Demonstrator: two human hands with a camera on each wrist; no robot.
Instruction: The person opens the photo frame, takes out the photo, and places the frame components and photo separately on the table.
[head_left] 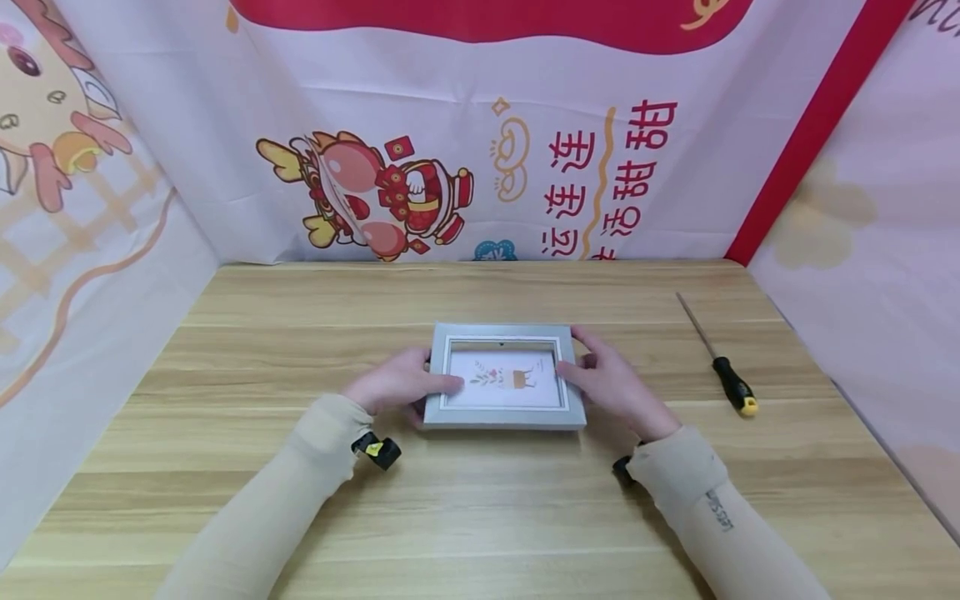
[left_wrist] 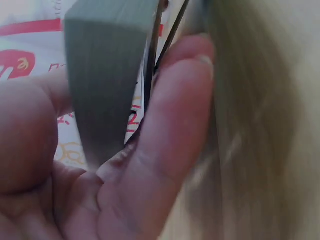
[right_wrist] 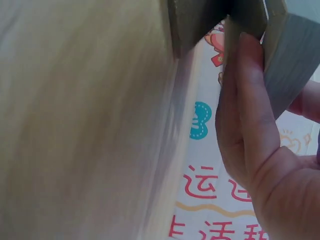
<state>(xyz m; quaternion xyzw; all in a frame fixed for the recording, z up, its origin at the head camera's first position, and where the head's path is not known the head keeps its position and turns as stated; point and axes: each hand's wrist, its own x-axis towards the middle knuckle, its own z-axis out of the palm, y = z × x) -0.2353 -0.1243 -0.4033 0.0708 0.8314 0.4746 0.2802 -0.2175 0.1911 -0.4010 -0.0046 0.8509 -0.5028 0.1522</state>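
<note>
Between both hands is a pale grey picture frame [head_left: 504,419], its front facing up toward the head camera. Inside its border lies a white picture with a small animal and leaves. The left hand [head_left: 400,382] grips the left side, thumb on the front and fingers underneath. On the opposite side the right hand [head_left: 611,385] holds the frame the same way. In the left wrist view the frame's side [left_wrist: 102,75] stands between thumb and fingers. The right wrist view shows fingers behind the frame edge [right_wrist: 292,55], where a dark panel [right_wrist: 195,22] sticks out from the back.
A screwdriver [head_left: 731,385] with a black and yellow handle lies on the wooden table [head_left: 480,533] to the right. Printed cloth [head_left: 420,83] hangs behind the table and along both sides.
</note>
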